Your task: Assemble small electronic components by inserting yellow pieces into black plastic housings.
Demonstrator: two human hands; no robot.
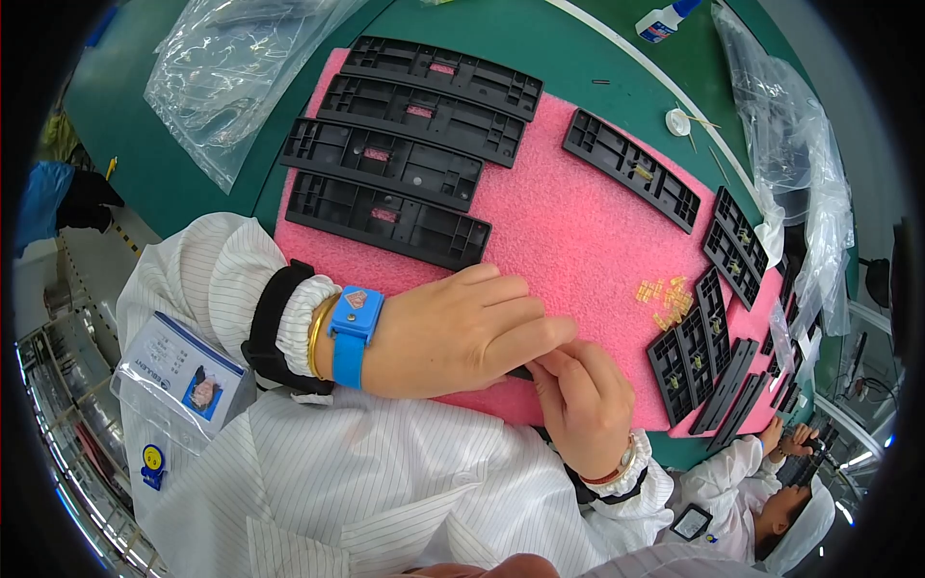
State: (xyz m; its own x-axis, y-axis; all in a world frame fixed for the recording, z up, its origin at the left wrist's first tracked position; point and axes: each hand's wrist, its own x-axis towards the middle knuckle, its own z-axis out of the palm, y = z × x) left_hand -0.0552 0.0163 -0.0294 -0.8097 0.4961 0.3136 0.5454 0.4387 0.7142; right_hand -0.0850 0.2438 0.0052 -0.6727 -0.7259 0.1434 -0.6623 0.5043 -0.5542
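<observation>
At the near side of the pink foam sheet on the green desk, the right hand pinches a slim black part, mostly hidden under the curled left hand, whose own grip I cannot tell. Four ribbed black plastic panels lie far left; small yellow pieces lie scattered to the right.

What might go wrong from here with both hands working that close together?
The dark piece between the left hand and right hand is mostly hidden, so a poor grip might go unnoticed.
The yellow bits lie loose on the pink mat; a passing sleeve could scatter them.
Black parts crowd the mat's right side and could get knocked.
</observation>
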